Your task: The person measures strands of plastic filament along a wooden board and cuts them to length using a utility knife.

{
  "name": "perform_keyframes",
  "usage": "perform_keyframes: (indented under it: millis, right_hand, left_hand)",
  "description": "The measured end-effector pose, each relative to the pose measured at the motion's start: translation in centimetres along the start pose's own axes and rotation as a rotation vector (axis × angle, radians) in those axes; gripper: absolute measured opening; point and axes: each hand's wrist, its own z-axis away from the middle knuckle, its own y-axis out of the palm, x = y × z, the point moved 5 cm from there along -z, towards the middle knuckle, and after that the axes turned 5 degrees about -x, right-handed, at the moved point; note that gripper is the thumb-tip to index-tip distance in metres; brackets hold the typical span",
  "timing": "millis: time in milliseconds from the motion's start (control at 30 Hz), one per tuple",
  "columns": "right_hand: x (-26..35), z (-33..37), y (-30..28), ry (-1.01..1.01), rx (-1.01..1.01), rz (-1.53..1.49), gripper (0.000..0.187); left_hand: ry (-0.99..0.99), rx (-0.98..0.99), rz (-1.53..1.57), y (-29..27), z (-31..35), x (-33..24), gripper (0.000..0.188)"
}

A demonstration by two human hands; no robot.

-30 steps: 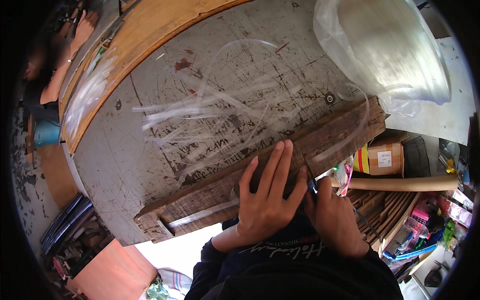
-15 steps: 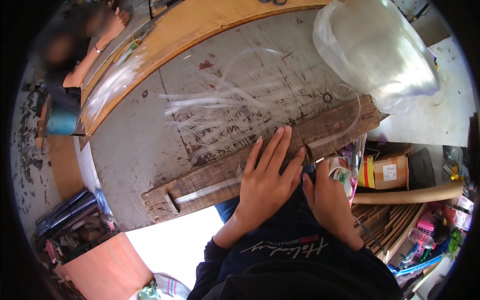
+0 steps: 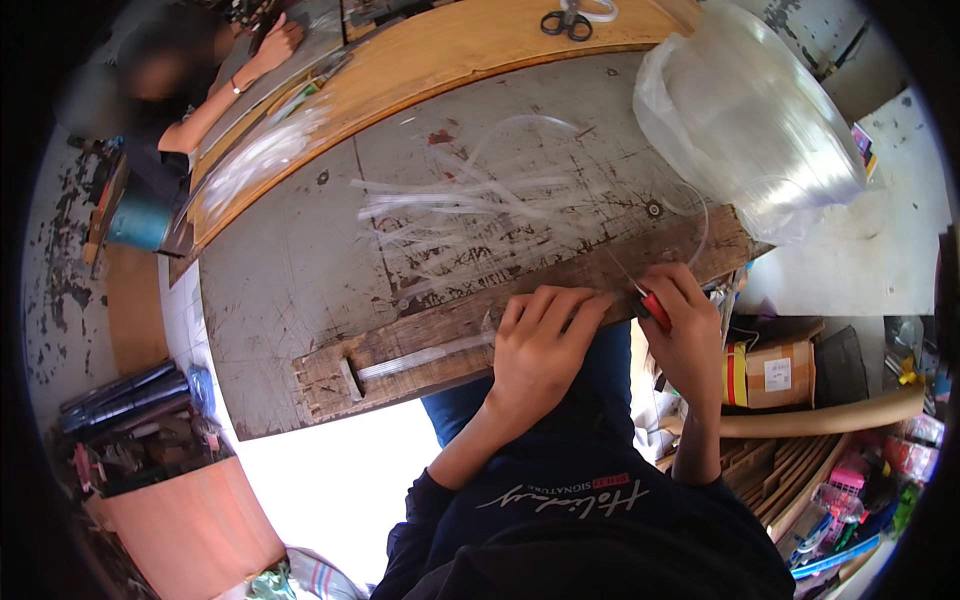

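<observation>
A long wooden board lies along the near edge of the worktable. Clear plastic tubing runs along it from a small upright metal stop at the left to under my left hand. That hand's fingers are bent and closed over the tubing; the thumb is hidden. My right hand, beside it, grips a red-handled knife, whose thin blade, seen edge-on, points up and left over the board. More clear tubing curves down onto the board's right end from a large coil.
Cut clear tubing pieces lie loose on the scratched grey table. The big coil in plastic wrap stands at the far right. Black scissors lie on the wooden ledge behind. Another person's hand shows far left. Boxes stand lower right.
My left fingers went from stretched out flat to bent over the board. My right hand moved up and right with the knife, now showing its red handle. The view shifted slightly.
</observation>
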Motion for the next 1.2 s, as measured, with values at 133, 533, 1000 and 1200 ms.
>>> perform_keyframes:
  millis: [133, 533, 1000, 1200]
  right_hand:
    - [0.0, 0.3, 0.1, -0.031, -0.014, -0.101, 0.034]
    - [-5.4, 0.3, -3.8, 0.239, -0.101, 0.064, 0.031]
    - [0.8, 1.7, -0.6, 0.011, 0.21, -0.284, 0.037]
    - [3.3, 1.8, 1.0, 0.044, 0.277, -0.505, 0.022]
  left_hand:
    - [0.009, -0.027, -0.02, -0.2, -0.2, -0.4, 0.018]
    - [0.031, -0.055, -0.169, -4.5, -0.1, -0.2, 0.021]
    - [0.095, -0.046, -0.436, -3.8, -6.6, 1.6, 0.043]
    - [-0.101, 0.104, -0.057, -5.7, -1.7, 1.2, 0.02]
